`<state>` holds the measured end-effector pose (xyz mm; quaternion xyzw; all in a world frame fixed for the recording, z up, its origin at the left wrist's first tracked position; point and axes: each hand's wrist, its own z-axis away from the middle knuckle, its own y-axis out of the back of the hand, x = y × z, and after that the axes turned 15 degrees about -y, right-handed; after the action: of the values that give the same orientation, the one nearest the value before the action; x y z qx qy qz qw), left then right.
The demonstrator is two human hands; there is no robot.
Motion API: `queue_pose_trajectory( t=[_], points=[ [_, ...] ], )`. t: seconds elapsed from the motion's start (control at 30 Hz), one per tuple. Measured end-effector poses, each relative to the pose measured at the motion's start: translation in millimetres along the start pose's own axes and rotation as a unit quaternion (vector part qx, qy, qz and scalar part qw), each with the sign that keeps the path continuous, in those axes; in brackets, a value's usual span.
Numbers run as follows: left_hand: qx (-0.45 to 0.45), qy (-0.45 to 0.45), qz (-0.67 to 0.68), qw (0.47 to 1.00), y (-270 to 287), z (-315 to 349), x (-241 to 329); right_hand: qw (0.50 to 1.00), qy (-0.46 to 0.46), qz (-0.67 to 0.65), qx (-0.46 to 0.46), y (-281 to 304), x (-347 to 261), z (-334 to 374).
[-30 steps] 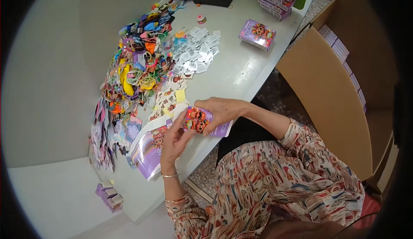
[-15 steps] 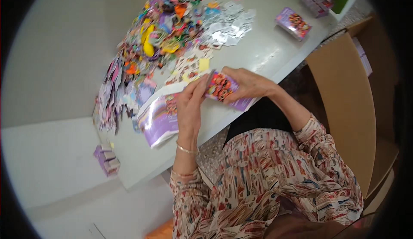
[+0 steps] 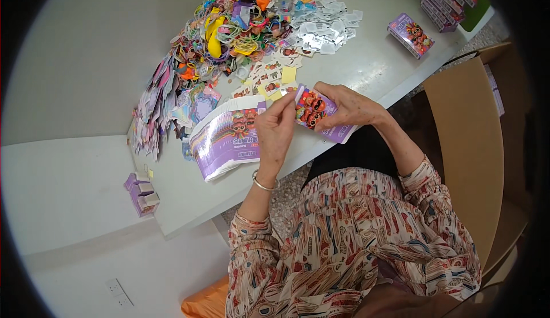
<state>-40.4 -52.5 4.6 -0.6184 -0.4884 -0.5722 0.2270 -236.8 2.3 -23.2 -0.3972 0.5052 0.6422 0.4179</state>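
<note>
A purple carton (image 3: 315,112) with red cartoon figures is held above the table near its front edge. My right hand (image 3: 354,106) grips it from the right, the thumb over its printed face and the fingers along the far edge. At the carton's left end, my left hand (image 3: 275,135) is closed, thumb and fingertips pinching its edge by a pale flap. The fingertips partly hide that flap. Just left of my left hand lies a fanned stack of flat purple cartons (image 3: 220,146).
Beyond my hands lie sticker sheets (image 3: 269,77), silvery packets (image 3: 326,34) and a heap of colourful small items (image 3: 229,26). One filled carton (image 3: 411,36) stands at the right, near stacked cartons (image 3: 447,3). A large cardboard box (image 3: 464,146) is beside me on the right.
The whole view has shifted, so the table things appear further right. My left fingertips have drawn together at the carton's end. My right hand keeps its grip.
</note>
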Motion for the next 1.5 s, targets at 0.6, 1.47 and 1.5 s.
queue_pose_trajectory(
  t=[0.6,1.47,1.5],
  points=[
    [-0.065,-0.115,-0.020,0.991,-12,13,-13,0.999,-0.033,-0.030,-0.016,4,0,3],
    [0.008,-0.070,-0.091,0.993,-5,0,-24,0.933,0.043,0.138,0.329,-9,11,22],
    [0.008,-0.068,-0.093,0.993,7,-3,-25,0.925,0.022,0.172,0.339,-8,7,23]
  ],
)
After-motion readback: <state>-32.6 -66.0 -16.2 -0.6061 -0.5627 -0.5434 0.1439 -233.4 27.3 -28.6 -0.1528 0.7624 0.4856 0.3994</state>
